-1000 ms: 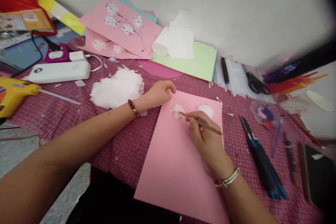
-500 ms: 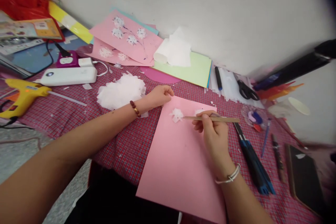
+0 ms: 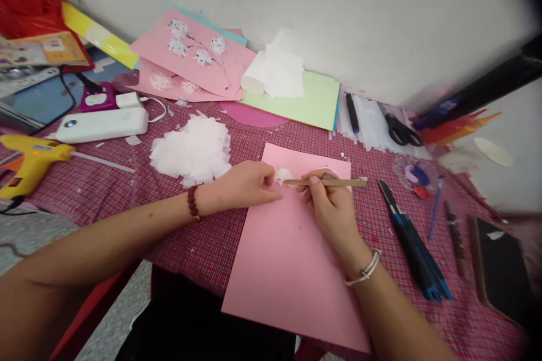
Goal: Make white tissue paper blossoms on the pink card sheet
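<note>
A sheet of pink paper (image 3: 292, 259) lies in front of me. A tuft of white tissue (image 3: 283, 174) sits near its top left, and a second one is mostly hidden behind my right hand. My right hand (image 3: 332, 208) is closed around a thin, flat wooden stick (image 3: 347, 183), whose left tip meets the lower side of the first tuft. Close to that tuft's left side is my left hand (image 3: 254, 183), fingers curled in; whatever they pinch is hidden. A pile of white tissue pieces (image 3: 190, 146) lies left, just beyond my left wrist.
At the back lie pink sheets with white tufts (image 3: 203, 76), a tissue roll (image 3: 254, 73) and green paper (image 3: 296, 101). A yellow glue gun (image 3: 31, 161) and white power bank (image 3: 101, 124) are left. Right are a utility knife (image 3: 412, 242), scissors (image 3: 402, 131) and a dark notebook (image 3: 502, 271).
My left hand has come from the paper's top edge down to the tuft, fingers curled beside it. My right hand and the stick have shifted slightly left.
</note>
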{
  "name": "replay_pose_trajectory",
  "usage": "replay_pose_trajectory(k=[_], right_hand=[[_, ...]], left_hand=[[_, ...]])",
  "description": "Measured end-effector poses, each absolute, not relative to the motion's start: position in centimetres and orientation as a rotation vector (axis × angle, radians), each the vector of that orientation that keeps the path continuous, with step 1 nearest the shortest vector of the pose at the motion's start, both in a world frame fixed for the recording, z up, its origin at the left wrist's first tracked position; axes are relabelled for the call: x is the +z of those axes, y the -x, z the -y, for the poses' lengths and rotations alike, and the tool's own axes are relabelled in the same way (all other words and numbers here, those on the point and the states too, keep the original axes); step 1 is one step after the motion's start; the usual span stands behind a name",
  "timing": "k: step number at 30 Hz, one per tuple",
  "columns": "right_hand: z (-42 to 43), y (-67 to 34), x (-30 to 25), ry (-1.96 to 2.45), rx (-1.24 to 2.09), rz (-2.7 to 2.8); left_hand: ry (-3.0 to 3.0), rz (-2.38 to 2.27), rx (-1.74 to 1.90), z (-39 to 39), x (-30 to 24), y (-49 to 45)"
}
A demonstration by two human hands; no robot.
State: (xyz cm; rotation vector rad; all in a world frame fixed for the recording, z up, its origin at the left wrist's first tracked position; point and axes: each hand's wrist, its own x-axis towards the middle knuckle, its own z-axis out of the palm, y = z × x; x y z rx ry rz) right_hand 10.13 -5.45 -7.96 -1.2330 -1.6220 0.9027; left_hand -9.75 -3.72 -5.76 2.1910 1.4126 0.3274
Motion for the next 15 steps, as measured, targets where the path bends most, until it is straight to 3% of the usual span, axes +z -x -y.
replay_pose_trajectory(k=[15], right_hand=[[5.63,-9.99,-7.30,1.210,0.924,1.589]], left_hand=[[-2.158,-1.471,0.452,2.76,-6.20,8.88]])
